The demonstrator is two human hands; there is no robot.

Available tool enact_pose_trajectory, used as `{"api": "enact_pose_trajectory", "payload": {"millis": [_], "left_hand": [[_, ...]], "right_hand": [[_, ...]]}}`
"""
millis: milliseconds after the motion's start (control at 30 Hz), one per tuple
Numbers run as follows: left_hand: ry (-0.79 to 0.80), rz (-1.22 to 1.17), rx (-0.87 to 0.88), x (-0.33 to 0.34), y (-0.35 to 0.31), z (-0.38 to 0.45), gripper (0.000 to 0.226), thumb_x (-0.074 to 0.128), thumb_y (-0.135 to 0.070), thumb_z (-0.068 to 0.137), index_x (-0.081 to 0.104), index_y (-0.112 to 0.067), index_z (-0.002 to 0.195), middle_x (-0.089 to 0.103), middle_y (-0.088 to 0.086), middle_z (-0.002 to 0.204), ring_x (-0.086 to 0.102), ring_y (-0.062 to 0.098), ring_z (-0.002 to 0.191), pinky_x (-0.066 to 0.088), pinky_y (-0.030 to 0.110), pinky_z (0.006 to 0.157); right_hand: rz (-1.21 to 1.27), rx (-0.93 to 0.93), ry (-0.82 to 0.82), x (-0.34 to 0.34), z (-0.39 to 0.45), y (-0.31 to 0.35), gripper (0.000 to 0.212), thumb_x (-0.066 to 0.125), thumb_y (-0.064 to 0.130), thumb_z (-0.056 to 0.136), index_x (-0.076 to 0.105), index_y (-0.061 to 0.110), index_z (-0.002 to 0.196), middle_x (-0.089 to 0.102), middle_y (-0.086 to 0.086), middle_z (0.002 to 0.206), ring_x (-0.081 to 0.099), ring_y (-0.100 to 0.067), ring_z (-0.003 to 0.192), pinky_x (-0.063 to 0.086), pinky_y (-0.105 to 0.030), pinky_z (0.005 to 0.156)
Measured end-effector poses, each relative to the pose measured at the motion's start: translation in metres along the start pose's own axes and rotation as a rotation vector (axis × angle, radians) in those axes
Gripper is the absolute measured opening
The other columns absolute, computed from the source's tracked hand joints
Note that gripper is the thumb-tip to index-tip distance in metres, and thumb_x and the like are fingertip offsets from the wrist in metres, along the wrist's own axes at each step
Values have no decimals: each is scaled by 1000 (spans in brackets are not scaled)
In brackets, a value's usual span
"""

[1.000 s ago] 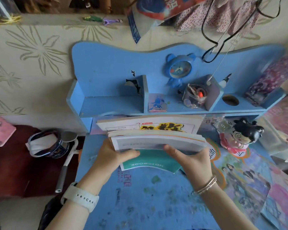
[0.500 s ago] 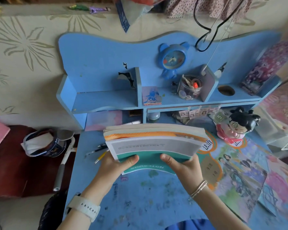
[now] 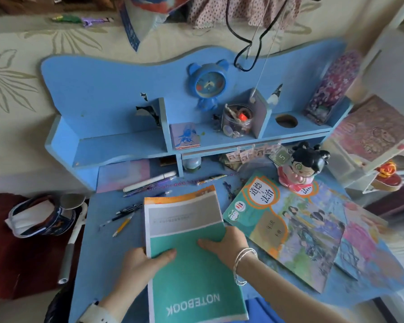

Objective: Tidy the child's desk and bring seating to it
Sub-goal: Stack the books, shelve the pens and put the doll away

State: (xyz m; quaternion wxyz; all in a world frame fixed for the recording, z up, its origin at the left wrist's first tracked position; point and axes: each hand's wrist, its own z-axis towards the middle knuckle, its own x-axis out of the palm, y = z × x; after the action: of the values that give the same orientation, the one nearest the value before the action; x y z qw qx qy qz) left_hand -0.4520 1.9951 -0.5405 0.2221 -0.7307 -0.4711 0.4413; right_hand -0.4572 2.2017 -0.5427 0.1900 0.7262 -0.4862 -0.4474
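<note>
A stack of books topped by a green notebook [image 3: 191, 264] lies flat on the blue child's desk [image 3: 98, 241], its near end at the desk's front edge. My left hand [image 3: 145, 259] grips the stack's left edge, thumb on the cover. My right hand [image 3: 226, 241] holds the right edge, thumb lying on the cover. A colourful textbook [image 3: 287, 229] lies to the right with more books under it. Several pens and pencils [image 3: 131, 215] are scattered left of and behind the stack. No seat is in view.
The desk's shelf unit [image 3: 117, 145] holds a blue alarm clock [image 3: 208, 85], a jar of small items [image 3: 237, 121], a small card pack [image 3: 186, 136] and a patterned box [image 3: 331, 89]. A doll figure [image 3: 301, 166] stands at the back right. A red surface with a cap [image 3: 40, 215] lies left.
The stack was held upright on its edge between both hands; it now lies flat on the desk, nearer to me. The pens behind it are uncovered.
</note>
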Motion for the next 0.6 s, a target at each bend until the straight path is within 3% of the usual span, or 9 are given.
{"api": "enact_pose_trajectory", "payload": {"millis": [67,133,233,300,333,400,433,500,600], "left_hand": [[-17,228,10,1,9,4,42,75,-64,57,77,-26,73,75,-5,68,71,9,66,56,30,65],[-11,424,12,-2,8,5,51,63,-78,53,75,-34,75,74,-6,69,69,8,66,57,30,71],[-75,956,-14,-2,-19,-1,74,47,-88,60,68,-20,78,71,-4,74,67,14,73,49,24,60],[-174,1277,54,8,-49,-9,69,42,-86,68,57,-20,82,69,-5,88,67,17,88,42,24,60],[-214,1330,128,17,-64,-12,62,42,-82,73,51,-21,83,69,-4,90,67,18,90,41,24,60],[-190,1172,306,49,-92,-19,50,51,-69,80,45,-19,81,68,-3,84,67,19,83,45,27,62],[-124,943,358,68,-99,-20,43,58,-60,80,48,-18,79,68,-2,77,67,19,77,48,29,63],[114,386,263,113,-112,-25,29,70,-43,70,58,-16,77,70,1,68,70,20,69,57,35,69],[321,-76,-21,172,-118,-32,49,68,-33,65,46,-9,101,65,9,90,68,27,81,58,45,81]], "right_hand": [[-79,-2,-14,1,-1,-2,32,73,36,78,72,11,97,74,-6,94,69,-23,86,54,-30,74],[-245,-110,-97,-9,-7,-1,24,60,33,86,67,10,86,71,-8,84,65,-27,80,51,-32,71],[-408,-333,-295,-48,-10,-8,22,51,28,90,63,12,82,70,-7,78,64,-31,76,52,-37,69],[-441,-358,-381,-90,-2,-19,18,51,26,90,64,14,88,71,-6,84,64,-29,79,52,-36,70],[-463,-326,-411,-113,5,-28,19,51,26,90,65,14,94,70,-6,90,64,-28,83,52,-35,72],[-541,-196,-446,-159,17,-48,25,51,27,91,65,13,107,67,-9,105,61,-29,98,48,-34,82],[-594,-123,-448,-176,21,-58,30,49,29,93,63,12,113,65,-10,113,57,-29,106,45,-34,88],[-732,6,-441,-200,28,-79,39,45,35,94,56,11,123,58,-11,125,49,-30,118,40,-35,98],[-887,71,-393,-212,31,-98,51,44,46,91,45,15,132,50,-9,133,44,-30,123,40,-38,98]]}}
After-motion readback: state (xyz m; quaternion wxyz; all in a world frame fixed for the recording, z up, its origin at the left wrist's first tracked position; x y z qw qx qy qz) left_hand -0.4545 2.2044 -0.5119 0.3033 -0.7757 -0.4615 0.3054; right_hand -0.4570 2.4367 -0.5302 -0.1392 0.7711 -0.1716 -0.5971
